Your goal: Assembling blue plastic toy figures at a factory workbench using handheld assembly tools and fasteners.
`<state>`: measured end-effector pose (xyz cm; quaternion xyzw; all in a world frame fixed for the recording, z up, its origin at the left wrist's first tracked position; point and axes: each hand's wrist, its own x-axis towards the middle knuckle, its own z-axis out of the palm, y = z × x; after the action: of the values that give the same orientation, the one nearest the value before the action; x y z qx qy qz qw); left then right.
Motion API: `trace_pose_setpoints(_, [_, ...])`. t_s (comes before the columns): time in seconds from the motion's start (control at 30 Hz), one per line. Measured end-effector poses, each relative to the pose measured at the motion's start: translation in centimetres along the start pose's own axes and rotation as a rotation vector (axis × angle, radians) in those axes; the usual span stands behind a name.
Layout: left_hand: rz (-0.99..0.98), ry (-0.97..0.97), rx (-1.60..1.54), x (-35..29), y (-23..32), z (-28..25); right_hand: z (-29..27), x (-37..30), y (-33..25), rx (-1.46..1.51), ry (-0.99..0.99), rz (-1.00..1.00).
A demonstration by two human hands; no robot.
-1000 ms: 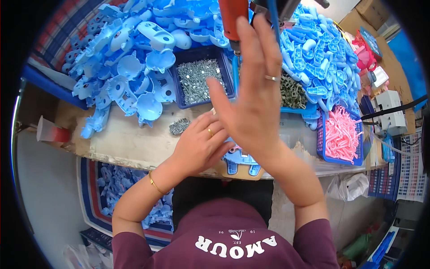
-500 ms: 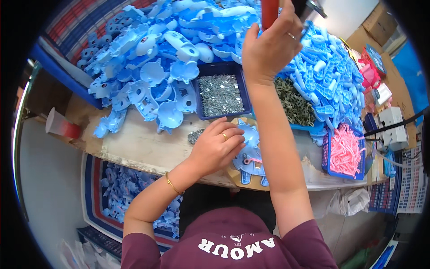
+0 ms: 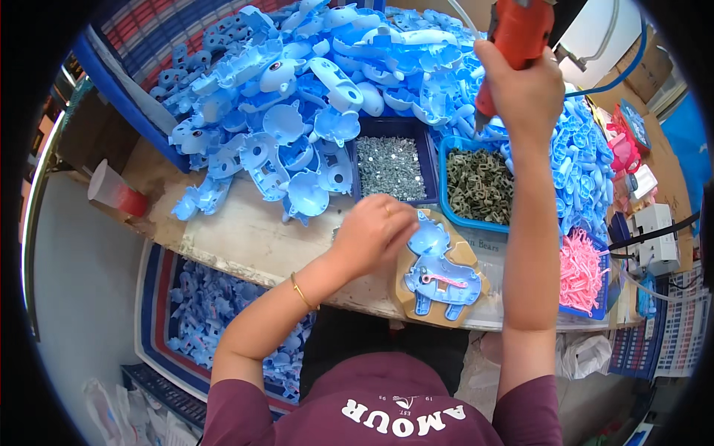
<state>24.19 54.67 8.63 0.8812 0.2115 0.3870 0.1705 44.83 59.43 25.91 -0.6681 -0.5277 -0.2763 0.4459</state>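
My right hand (image 3: 532,100) is raised over the far right of the bench, wrapped round a red power tool (image 3: 520,33) with a dark tip pointing down. My left hand (image 3: 379,234) hovers at the near edge of the small-parts tray, its fingers bent together; their tips are blurred, and whatever they hold is hidden. Just right of it, a light-blue animal-shaped toy half (image 3: 439,260) lies hollow side up in a tan holder (image 3: 476,256). A pink strip (image 3: 450,282) and a small grey round part rest inside the toy half.
A dark blue tray (image 3: 429,167) holds small silvery metal parts. Beside it stands a light-blue tray (image 3: 476,221) of dark olive pieces. Blue plastic shells (image 3: 305,193) are heaped behind. A basket of pink pieces (image 3: 580,275) is at right, a cup (image 3: 115,189) at far left.
The tool in my right hand has come further into view, and that arm has swung right, uncovering the toy half. My left hand's fingers have drawn together. The whole view has shifted slightly.
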Motion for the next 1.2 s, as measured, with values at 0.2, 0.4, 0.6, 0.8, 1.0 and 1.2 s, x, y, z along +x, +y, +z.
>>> trace_pose_setpoints(0.2, [-0.183,-0.043,0.317,3.4,-3.6,0.4,-4.0,-0.2,-0.9,0.911,-0.393,0.261])
trace_pose_setpoints(0.4, [-0.200,-0.416,0.527,6.1,-6.7,0.5,-4.5,-0.8,2.2,0.888,-0.735,0.129])
trace_pose_setpoints(0.6, [-0.197,-0.401,0.507,5.7,-6.5,0.4,-6.5,-1.3,2.7,1.033,-0.999,0.072])
trace_pose_setpoints(0.8, [-0.198,-0.358,0.486,5.3,-5.6,0.3,-7.6,-2.3,3.2,1.103,-1.048,0.208])
trace_pose_setpoints(1.0, [0.001,-0.279,0.506,4.4,-0.4,0.3,-7.4,-4.8,2.9,1.146,-0.967,0.275])
trace_pose_setpoints(1.2, [0.164,-0.175,0.268,1.7,2.6,1.3,-7.8,-8.6,0.2,1.328,-0.855,0.502])
